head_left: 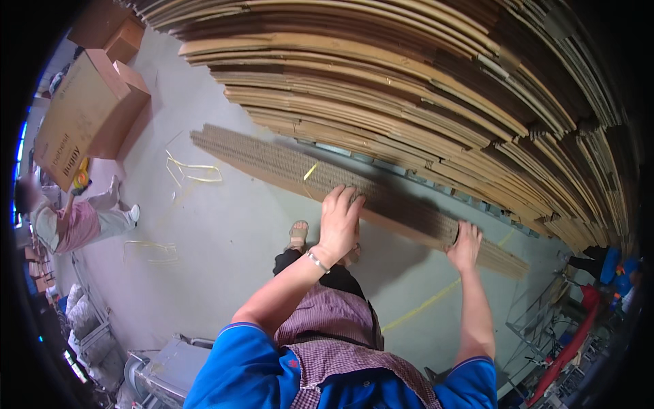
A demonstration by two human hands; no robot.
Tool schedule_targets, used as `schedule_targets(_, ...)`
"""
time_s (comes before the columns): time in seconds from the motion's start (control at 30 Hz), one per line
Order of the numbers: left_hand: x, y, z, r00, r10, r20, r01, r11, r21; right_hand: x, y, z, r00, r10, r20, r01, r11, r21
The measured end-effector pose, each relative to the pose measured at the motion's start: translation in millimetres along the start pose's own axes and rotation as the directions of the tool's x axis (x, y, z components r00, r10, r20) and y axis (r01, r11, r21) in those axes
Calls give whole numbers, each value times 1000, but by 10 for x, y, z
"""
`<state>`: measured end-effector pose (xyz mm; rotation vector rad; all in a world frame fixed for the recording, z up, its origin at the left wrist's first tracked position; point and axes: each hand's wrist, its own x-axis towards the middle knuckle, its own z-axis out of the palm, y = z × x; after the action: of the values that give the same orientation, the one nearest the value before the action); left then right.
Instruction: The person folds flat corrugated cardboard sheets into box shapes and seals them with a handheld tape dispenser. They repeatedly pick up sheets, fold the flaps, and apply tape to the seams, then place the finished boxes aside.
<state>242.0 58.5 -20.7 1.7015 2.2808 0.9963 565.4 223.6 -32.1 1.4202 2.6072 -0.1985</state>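
Note:
A long bundle of flattened cardboard boxes stands on edge in front of me, slanting from upper left to lower right, corrugated edges facing up. A yellow strap shows across it left of its middle. My left hand is closed over the near edge around the bundle's middle, with fingertips curled onto the top. Toward the right end, my right hand grips the same edge, fingers bent over it. Just beyond the bundle rises a tall stack of flattened cardboard.
Loose yellow strapping lies on the grey floor to the left. A co-worker with a tape dispenser stands by a large cardboard box. A grey cart is at lower left, a metal rack at right.

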Motion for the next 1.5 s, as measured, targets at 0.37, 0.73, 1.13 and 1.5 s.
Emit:
schedule_targets(0.37, 339, -1516, 349, 820, -570, 50, 572, 813, -114, 724, -320, 284, 948, 229, -221, -180, 959, 220)
schedule_targets(0.73, 184, -2762, 1146, 111, -217, 970, 764, 643, 57, -3262, -2280, 1922, 371, 817, 442, -851, 108, 514)
schedule_targets(1.13, -775, -1459, 926, -143, -95, 985, 219, 968, 125, -7818, -4191, 1251, -850, 507, -141, -519, -764, 382)
schedule_targets(1.5, -2629, -432, -63, -37, 47, 998, -503, 862, -59, -9679, -3748, 1558, -545, 839, 11, -839, -544, -28)
